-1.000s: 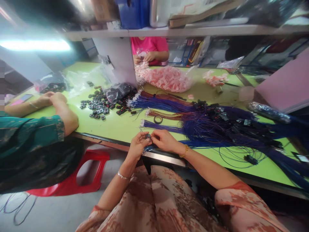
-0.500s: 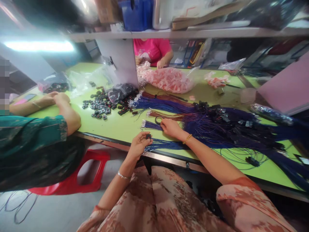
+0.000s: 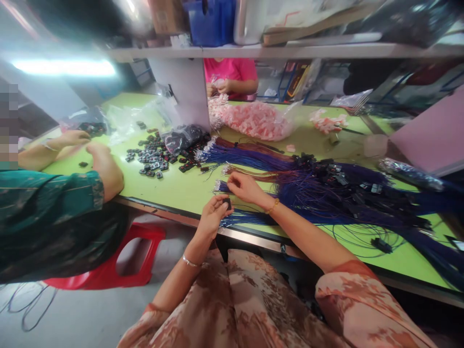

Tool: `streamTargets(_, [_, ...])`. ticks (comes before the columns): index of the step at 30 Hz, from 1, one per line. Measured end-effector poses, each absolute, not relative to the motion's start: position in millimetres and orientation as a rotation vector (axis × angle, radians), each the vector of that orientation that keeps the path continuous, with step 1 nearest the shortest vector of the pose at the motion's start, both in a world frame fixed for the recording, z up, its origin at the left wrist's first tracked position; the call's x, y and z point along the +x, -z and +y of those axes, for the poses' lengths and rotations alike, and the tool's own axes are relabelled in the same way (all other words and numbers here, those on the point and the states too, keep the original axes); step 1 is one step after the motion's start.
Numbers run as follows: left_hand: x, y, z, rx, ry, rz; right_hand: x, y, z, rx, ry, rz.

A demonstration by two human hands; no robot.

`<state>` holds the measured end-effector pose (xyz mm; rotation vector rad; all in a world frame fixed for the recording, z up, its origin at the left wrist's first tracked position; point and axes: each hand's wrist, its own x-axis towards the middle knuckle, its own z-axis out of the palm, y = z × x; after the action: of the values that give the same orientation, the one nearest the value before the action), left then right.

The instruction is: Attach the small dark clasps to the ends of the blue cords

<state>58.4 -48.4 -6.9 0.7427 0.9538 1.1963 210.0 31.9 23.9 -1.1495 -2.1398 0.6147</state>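
My left hand [image 3: 213, 215] pinches a small black plastic connector housing [image 3: 226, 203] between thumb and fingers, just over the table's front edge. Beside it, to the upper right, my right hand [image 3: 246, 187] has its thumb and forefinger curled together. Whatever sits between those fingertips is too small to make out. Under and beside the right hand lies a bundle of blue wires [image 3: 219, 186] with silvery metal terminals at the left ends. A second bundle of blue wires [image 3: 250, 218] runs along the front edge, passing close to my left hand. Brown wires [image 3: 253, 174] lie behind the right hand.
Loose black housings [image 3: 152, 154] are heaped left of the wires, near a bag of dark parts [image 3: 183, 139]. Wires with black connectors [image 3: 337, 171] pile up at right. Behind lies a bag of pink pieces [image 3: 253, 120]. Co-workers sit at left and across; a red stool [image 3: 145, 256] stands at left.
My right hand has shifted left along the wires, closer to my left hand, which still holds the housing. The left co-worker's hands have parted, and a small dark piece shows on the table there.
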Motion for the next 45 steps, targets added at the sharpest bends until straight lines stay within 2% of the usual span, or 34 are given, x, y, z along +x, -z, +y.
streamTargets(6, [63, 7, -48, 0.657, -1.213, 0.886, 200, -32, 15, -1.069, -0.937, -1.921])
streamTargets(9, [65, 7, -48, 0.615, -1.233, 0.832, 211, -30, 3, -1.074, -0.984, -1.906])
streamTargets(23, [63, 9, -44, 0.535, -1.190, 0.795, 230, -17, -22, -0.928, -0.340, -2.254])
streamTargets(36, [64, 9, -46, 0.554, -1.157, 0.841, 228, -15, -25, -0.820, 0.055, -2.538])
streamTargets(40, [68, 12, -50, 0.575, -1.212, 0.905, 227, -11, -26, -0.835, 0.085, -2.570])
streamTargets(45, [68, 11, -50, 0.577, -1.220, 0.919, 228, -10, -24, -0.850, -0.146, -2.438])
